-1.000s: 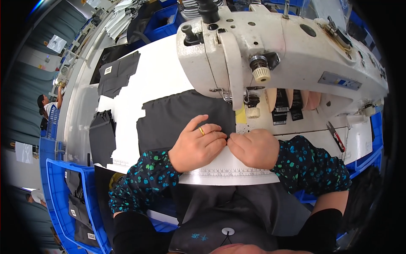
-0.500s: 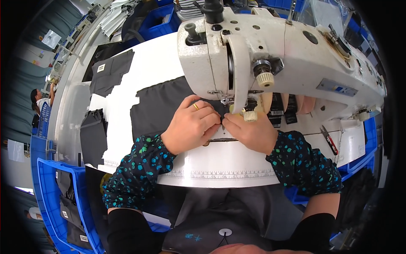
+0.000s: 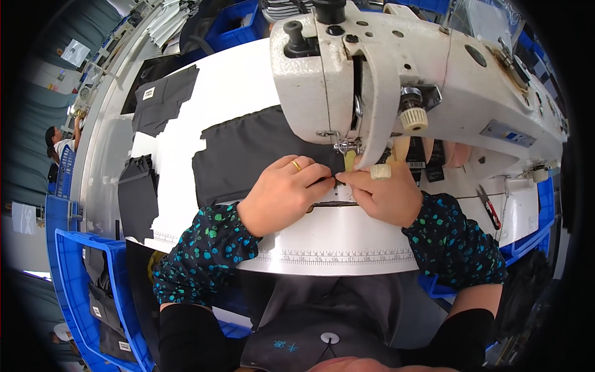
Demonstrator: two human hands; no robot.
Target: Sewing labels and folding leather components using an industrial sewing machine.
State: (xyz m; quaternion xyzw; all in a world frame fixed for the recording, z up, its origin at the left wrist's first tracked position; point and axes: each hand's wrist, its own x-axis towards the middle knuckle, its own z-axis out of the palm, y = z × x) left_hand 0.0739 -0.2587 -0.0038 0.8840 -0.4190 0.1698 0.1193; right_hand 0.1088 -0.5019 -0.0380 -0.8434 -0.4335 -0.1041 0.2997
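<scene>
A dark grey fabric piece (image 3: pixel 248 149) lies on the white sewing table, reaching under the presser foot (image 3: pixel 343 147) of a white sewing machine (image 3: pixel 316 87). My left hand (image 3: pixel 285 195), with a gold ring, has its fingers bent and pinched on the fabric's right edge, just in front of the foot. My right hand (image 3: pixel 387 198) meets it there from the right, index finger and thumb closed on the same edge, partly behind a machine knob (image 3: pixel 380 172). A small yellow piece (image 3: pixel 349 158) shows beside the needle area. The fingertips' exact grip is partly hidden.
Dark cut pieces (image 3: pixel 137 198) lie at the left. Blue crates stand lower left (image 3: pixel 68 260) and at the back (image 3: pixel 232 31). Red-handled snips (image 3: pixel 488 208) and black labels (image 3: pixel 416 167) are right. A co-worker (image 3: pixel 62 142) works at a far-left machine.
The fabric has slid away from me toward the machine's back, and both my hands have moved forward toward the presser foot. My left index finger, raised earlier, is now bent down.
</scene>
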